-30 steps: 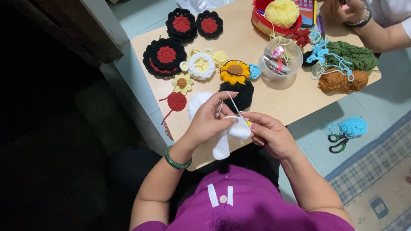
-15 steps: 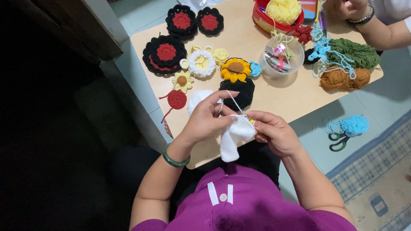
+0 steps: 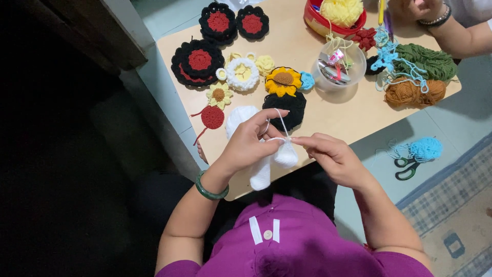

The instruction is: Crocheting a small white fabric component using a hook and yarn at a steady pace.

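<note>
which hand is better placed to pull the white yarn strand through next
Probably the right hand: its fingertips pinch at the white crochet piece where the yarn strand meets it, while the left hand is wrapped around the piece, steadying it.

We cannot see how the left hand [image 3: 246, 146] grips the white crochet piece [image 3: 269, 164], since its fingers [image 3: 266, 117] cover the top of it. The hook at the right hand [image 3: 333, 156] is too thin for us to make out. The red basket [image 3: 328, 23] and another person's hand [image 3: 415, 7] are cut off by the top edge. The contents of the clear bowl [image 3: 338, 66] are too small to tell.
</note>
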